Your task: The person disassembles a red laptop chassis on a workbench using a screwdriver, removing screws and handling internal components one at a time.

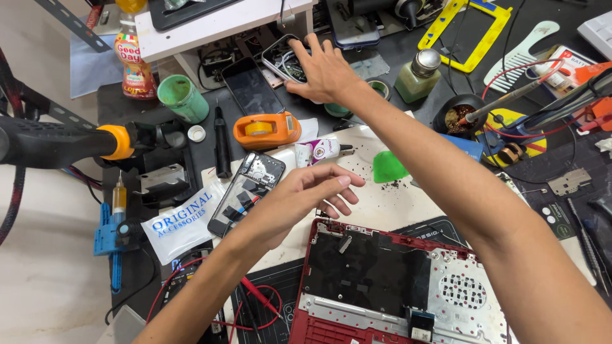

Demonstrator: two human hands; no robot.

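Head view, right hand [325, 70] spread on opened phone [285, 58], left hand [299, 197] empty

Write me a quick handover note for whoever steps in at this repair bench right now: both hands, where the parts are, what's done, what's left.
Right hand: stretched to the back of the bench, fingers on an opened phone shell with loose wires inside.
Left hand: open, holding nothing, hovering by the opened smartphone lying face down on the white mat.
Red laptop base lies in front, cover off, inner frame bare.
Orange tape dispenser, small glue tube and green pick sit near the mat's far edge.
Done: both phones and laptop opened.
Left: nothing reassembled yet.
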